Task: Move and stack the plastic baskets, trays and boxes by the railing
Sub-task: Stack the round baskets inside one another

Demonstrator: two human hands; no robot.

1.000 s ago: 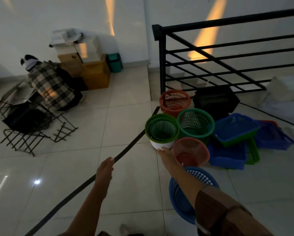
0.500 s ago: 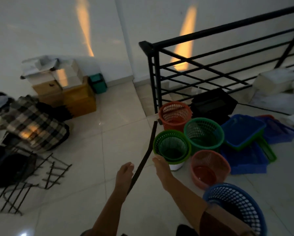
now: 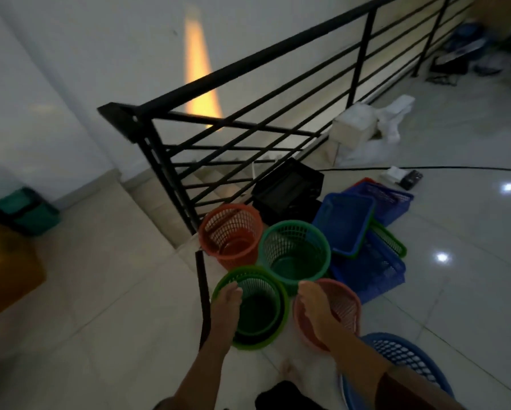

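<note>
Both hands moved forward over baskets, left hand (image 3: pixel 225 303) open on light-green basket (image 3: pixel 250 306), right hand (image 3: pixel 313 306) open over pink basket (image 3: pixel 341 306), two green, two reddish

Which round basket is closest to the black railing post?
The orange basket, right beside the railing post. The green and pink ones sit farther out.

Four round baskets cluster at the foot of the railing (image 3: pixel 248 119): far-left basket (image 3: pixel 230 235) beside the corner post, far-right basket (image 3: pixel 295 251) touching it, near-left basket (image 3: pixel 250 306) and near-right basket (image 3: pixel 328 310) before them. A dark strip (image 3: pixel 202 294) lies on the floor left of the cluster. Right of it, stacked trays (image 3: pixel 366 232) (one tilted on others); behind, a crate (image 3: pixel 288 187) against the railing. A wide basket (image 3: pixel 402 359) lies nearest, right
</note>
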